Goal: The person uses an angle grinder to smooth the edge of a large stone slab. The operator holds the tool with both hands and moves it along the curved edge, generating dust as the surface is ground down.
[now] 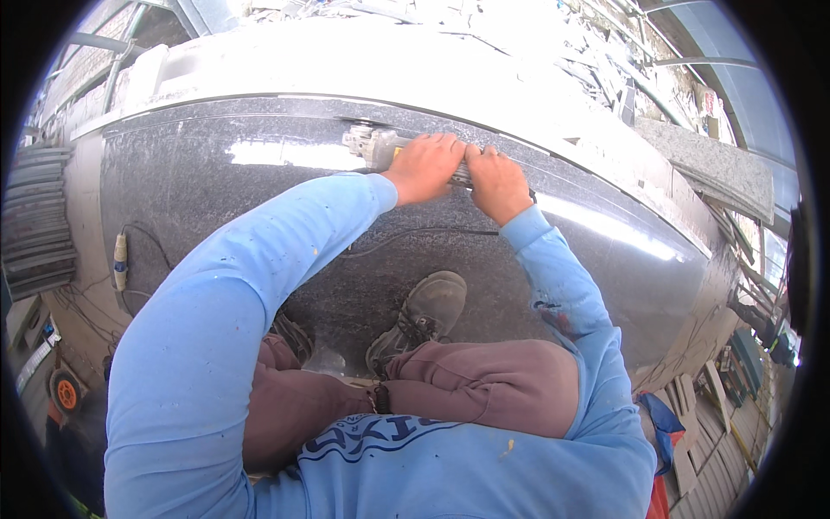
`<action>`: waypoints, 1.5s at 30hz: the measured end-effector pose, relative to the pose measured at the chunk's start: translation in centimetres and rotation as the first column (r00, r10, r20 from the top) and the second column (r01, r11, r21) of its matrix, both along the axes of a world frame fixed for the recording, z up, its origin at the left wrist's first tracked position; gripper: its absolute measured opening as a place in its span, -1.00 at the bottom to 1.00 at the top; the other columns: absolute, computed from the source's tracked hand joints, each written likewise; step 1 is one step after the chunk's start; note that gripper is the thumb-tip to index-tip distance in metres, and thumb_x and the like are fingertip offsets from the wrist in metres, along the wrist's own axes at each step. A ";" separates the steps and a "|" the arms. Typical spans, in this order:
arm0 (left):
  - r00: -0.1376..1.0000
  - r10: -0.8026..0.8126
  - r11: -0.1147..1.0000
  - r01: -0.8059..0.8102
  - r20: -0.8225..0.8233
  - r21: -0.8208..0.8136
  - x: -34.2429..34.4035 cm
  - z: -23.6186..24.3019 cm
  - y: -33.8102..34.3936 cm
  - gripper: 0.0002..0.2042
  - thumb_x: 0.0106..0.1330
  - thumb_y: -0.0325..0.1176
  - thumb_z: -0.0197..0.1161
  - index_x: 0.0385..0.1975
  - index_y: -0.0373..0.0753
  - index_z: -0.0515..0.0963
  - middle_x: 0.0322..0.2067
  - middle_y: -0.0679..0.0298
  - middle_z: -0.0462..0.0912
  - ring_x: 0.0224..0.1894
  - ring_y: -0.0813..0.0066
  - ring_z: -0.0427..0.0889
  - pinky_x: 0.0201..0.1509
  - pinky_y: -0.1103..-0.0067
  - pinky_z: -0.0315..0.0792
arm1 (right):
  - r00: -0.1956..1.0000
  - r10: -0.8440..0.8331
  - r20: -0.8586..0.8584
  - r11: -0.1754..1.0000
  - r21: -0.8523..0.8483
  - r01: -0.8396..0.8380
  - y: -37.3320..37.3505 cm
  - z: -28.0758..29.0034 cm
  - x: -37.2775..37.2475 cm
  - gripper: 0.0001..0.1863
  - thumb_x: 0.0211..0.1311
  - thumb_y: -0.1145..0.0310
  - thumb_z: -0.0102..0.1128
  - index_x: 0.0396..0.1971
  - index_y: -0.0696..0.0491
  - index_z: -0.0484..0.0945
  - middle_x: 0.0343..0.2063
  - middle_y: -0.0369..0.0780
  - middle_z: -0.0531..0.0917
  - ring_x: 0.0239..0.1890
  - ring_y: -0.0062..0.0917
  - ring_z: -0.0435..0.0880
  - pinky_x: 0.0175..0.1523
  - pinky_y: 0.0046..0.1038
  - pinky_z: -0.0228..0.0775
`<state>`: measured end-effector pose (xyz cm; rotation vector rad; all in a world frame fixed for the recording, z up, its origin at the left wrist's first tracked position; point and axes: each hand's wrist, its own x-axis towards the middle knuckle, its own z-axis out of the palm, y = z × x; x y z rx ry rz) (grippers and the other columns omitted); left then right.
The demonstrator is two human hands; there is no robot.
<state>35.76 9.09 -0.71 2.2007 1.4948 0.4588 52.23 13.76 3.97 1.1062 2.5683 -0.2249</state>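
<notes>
An angle grinder (370,147) lies low over a large dark stone slab (173,190), near the slab's far edge. My left hand (426,168) is wrapped round its body just behind the metal head. Right beside it, my right hand (500,183) grips the rear of the tool. The grinder's disc (359,122) shows as a thin blurred edge by a straight line along the slab; whether it touches the stone I cannot tell. A black power cable (415,231) curves over the slab below my hands. My shod feet rest on the same slab.
A cable connector (120,261) lies on the slab's left part. Grey slats are stacked (39,216) at far left, above an orange-hubbed wheel (65,391). Broken stone pieces (596,69) lie beyond the far edge, in strong glare. A pale stone slab (713,164) stands at right.
</notes>
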 end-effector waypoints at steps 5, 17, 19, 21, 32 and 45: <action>1.000 -0.007 0.999 0.006 0.017 0.038 1.1 0.7 0.2 -0.48 -0.02 -0.36 0.55 -0.07 -0.29 0.46 -0.16 0.15 0.54 0.00 0.21 0.59 0.09 0.33 0.47 | 0.998 -0.029 -0.047 1.000 -0.013 0.029 0.1 1.2 1.3 -0.64 0.08 0.58 0.25 -0.10 0.12 0.41 -0.21 0.01 0.64 -0.13 -0.09 0.71 -0.11 -0.18 0.63; 0.996 0.038 0.981 -0.021 -0.085 0.194 1.5 -1.3 -0.2 -0.69 0.09 -0.41 0.36 -0.17 -0.28 0.50 -0.21 0.14 0.58 -0.11 0.24 0.61 -0.05 0.36 0.45 | 0.996 -0.019 -0.088 1.000 0.004 0.020 0.1 -0.6 1.6 -0.63 0.01 0.60 0.28 -0.15 0.08 0.42 -0.25 -0.04 0.64 -0.19 -0.08 0.69 -0.16 -0.14 0.60; 0.994 0.051 0.974 -0.028 -0.098 0.226 1.0 -1.5 -0.4 -0.72 0.11 -0.42 0.34 -0.18 -0.29 0.51 -0.22 0.15 0.58 -0.12 0.23 0.61 -0.05 0.35 0.45 | 0.991 -0.004 -0.131 1.000 0.000 0.004 0.0 -1.1 1.2 -0.63 -0.01 0.59 0.29 -0.16 0.08 0.42 -0.26 -0.05 0.63 -0.22 -0.07 0.69 -0.17 -0.13 0.59; 0.986 0.051 0.983 -0.022 -0.157 0.182 0.2 -1.7 -0.5 -0.74 0.13 -0.43 0.31 -0.18 -0.29 0.52 -0.21 0.15 0.58 -0.11 0.22 0.60 -0.03 0.35 0.45 | 0.983 0.017 -0.183 1.000 -0.002 -0.018 -0.1 -1.4 0.4 -0.63 -0.02 0.59 0.30 -0.18 0.07 0.41 -0.26 -0.05 0.63 -0.24 -0.06 0.68 -0.18 -0.13 0.59; 0.987 0.048 0.998 -0.043 -0.153 0.036 -9.2 -0.5 -2.8 -0.71 0.16 -0.49 0.33 -0.11 -0.29 0.51 -0.14 0.14 0.59 -0.02 0.23 0.58 0.09 0.37 0.44 | 0.983 0.084 -0.166 0.996 -0.029 -0.090 -1.6 -2.4 -8.8 -0.64 0.03 0.52 0.32 -0.16 0.11 0.42 -0.24 -0.01 0.64 -0.18 -0.09 0.72 -0.16 -0.16 0.64; 0.961 0.082 0.995 -0.065 -0.263 0.073 -26.0 0.5 -7.9 -0.63 0.07 -0.46 0.41 -0.11 -0.28 0.49 -0.14 0.20 0.57 0.00 0.25 0.56 0.09 0.35 0.43 | 0.947 0.175 -0.269 0.971 -0.111 -0.211 -5.5 -0.9 -25.3 -0.54 -0.01 0.37 0.44 -0.15 0.17 0.41 -0.20 0.03 0.64 -0.18 -0.07 0.73 -0.12 -0.18 0.64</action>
